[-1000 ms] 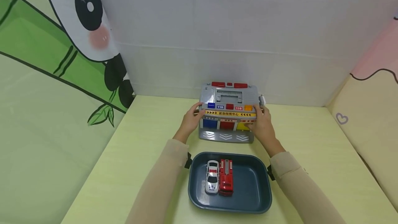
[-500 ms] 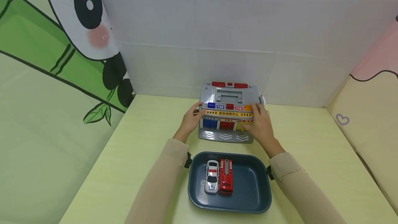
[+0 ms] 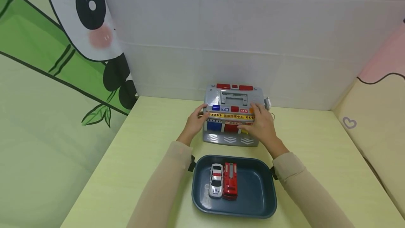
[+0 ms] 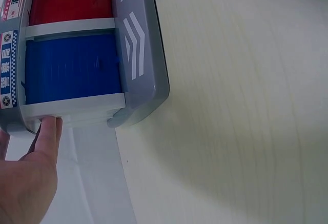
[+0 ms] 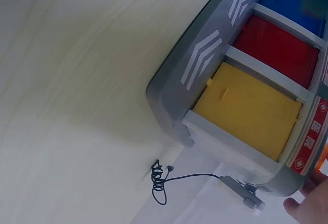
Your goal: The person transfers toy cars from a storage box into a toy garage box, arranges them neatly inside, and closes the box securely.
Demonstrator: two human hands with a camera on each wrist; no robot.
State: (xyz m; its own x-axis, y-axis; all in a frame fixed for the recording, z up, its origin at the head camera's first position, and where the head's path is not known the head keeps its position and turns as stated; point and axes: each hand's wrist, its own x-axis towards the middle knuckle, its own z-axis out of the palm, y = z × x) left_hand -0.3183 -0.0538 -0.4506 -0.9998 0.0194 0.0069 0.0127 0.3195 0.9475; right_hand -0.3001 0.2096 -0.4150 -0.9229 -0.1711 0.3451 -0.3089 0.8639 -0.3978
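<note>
A grey toy emergency station (image 3: pixel 234 97) stands against the back wall, with blue, red and yellow doors and a grey ramp. My left hand (image 3: pixel 193 124) touches its left end; in the left wrist view, straight fingers (image 4: pixel 48 137) press against the side wall by the blue door (image 4: pixel 74 67). My right hand (image 3: pixel 263 124) reaches over the station's right front, fingers by the orange button, thumb pointing across toward the red door (image 3: pixel 231 128). In the head view it covers much of the yellow door (image 5: pixel 248 111). Neither hand encloses anything.
Nearer on the table, a dark blue tray (image 3: pixel 256 210) holds a white police car (image 3: pixel 216 182) and a red fire truck (image 3: pixel 230 182) side by side. A coiled black cord (image 5: pixel 158 180) hangs from a small grey piece at the station's right end.
My right hand has slid left from the station's right end over its front, now covering part of the buttons and yellow door. My left hand has stayed at the left end.
</note>
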